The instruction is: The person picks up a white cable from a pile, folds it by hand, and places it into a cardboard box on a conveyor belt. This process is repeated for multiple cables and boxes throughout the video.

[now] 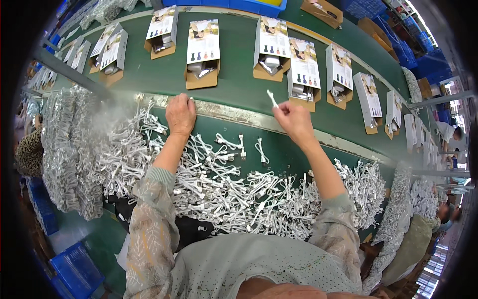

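My right hand [295, 122] is raised over the metal rail, its fingers pinching a short white charging cable [272, 98] that sticks up from the fingertips. My left hand [180, 114] is at the metal rail [234, 114] with its fingers curled in. What it holds, if anything, is hidden. Below both hands spreads a big heap of bundled white cables [214, 192], with a few loose ones such as a single cable [261, 151] on the green surface. Beyond the rail, nearest my right hand, lies an open white printed box [303, 62] with a bagged item inside.
More open boxes, such as a left one [203, 42] and a right one [367, 97], line the green belt [234, 60]. Bagged cable bundles [69, 154] pile up at the left. A blue crate [77, 269] stands low left, a blue bin [249, 7] at the far side. Other people sit at right.
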`<state>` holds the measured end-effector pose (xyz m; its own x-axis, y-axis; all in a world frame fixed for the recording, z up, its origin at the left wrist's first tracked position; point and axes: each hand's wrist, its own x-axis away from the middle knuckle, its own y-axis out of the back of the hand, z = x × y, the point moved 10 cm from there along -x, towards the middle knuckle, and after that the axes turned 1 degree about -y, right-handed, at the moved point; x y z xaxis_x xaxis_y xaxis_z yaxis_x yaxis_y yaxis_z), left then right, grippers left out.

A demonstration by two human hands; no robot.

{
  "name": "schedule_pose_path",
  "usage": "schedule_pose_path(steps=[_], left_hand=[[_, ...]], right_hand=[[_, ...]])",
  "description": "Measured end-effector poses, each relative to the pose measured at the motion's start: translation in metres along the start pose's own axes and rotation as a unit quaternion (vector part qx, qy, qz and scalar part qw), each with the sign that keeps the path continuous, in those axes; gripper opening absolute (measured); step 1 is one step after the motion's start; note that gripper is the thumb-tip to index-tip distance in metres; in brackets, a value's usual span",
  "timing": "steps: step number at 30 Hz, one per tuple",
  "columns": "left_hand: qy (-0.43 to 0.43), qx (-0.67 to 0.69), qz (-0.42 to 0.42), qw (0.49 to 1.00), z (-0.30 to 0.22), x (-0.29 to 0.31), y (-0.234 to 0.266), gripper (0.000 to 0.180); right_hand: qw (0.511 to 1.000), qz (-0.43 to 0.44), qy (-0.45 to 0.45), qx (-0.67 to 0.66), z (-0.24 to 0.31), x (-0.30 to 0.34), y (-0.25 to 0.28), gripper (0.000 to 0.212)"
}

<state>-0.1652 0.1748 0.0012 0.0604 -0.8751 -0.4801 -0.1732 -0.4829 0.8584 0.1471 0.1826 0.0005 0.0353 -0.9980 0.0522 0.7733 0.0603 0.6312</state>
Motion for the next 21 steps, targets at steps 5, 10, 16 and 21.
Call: schedule_pose_path(steps=[5,10,16,21], left_hand=[[0.006,0.012,0.004,1.0,0.005,0.001,-0.001,0.011],[0.006,0.03,0.008,0.999,-0.011,-0.005,-0.007,0.011],[0.009,0.016,0.008,1.0,0.006,0.003,-0.001,0.011],[0.008,0.026,0.003,1.0,0.002,0.003,-0.005,0.012]], right_hand=[[0.977,-0.096,0.028,0.187,-0.001,-0.082,-0.013,0.025],[0.961,-0.196,0.027,0.191,-0.021,-0.121,0.011,0.024],[0.972,0.008,0.105,0.21,0.009,0.014,-0.034,0.032],[0.97,0.165,0.051,0.173,-0.003,0.097,-0.067,0.025]])
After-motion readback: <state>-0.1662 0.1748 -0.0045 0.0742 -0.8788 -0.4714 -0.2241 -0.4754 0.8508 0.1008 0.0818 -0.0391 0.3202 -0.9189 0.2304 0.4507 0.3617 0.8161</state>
